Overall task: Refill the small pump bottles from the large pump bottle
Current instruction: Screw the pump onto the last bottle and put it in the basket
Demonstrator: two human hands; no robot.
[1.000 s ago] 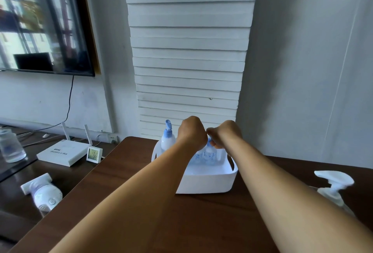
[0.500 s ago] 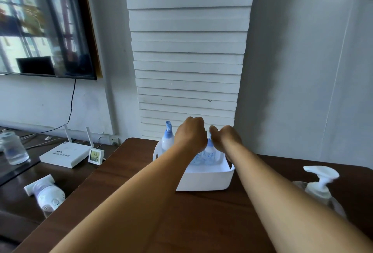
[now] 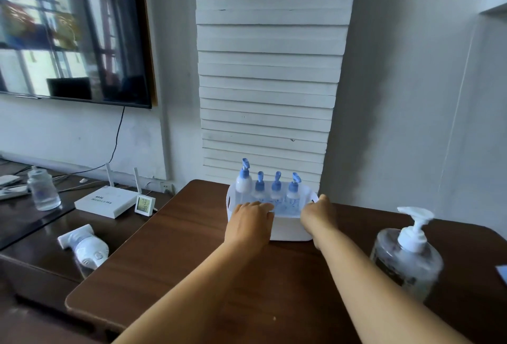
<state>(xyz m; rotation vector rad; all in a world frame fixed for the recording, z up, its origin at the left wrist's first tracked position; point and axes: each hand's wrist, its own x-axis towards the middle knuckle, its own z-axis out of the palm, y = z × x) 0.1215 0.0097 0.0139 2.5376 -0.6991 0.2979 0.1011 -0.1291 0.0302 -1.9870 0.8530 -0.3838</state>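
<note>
White plastic basket (image 3: 290,230) w/ four small blue-pump bottles (image 3: 276,188) sits centre frame, left hand (image 3: 251,223) & right hand (image 3: 319,213) holding its near rim; large clear pump bottle (image 3: 408,258) lower right – setup step, next prob lift one small bottle out

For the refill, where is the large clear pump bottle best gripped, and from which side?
Probably round the wide body of the large pump bottle, below the shoulder, with the right hand, which is the nearer one. It stands upright on the table with free space around it. The white pump head is narrow and made to press down, a poor grip.
</note>
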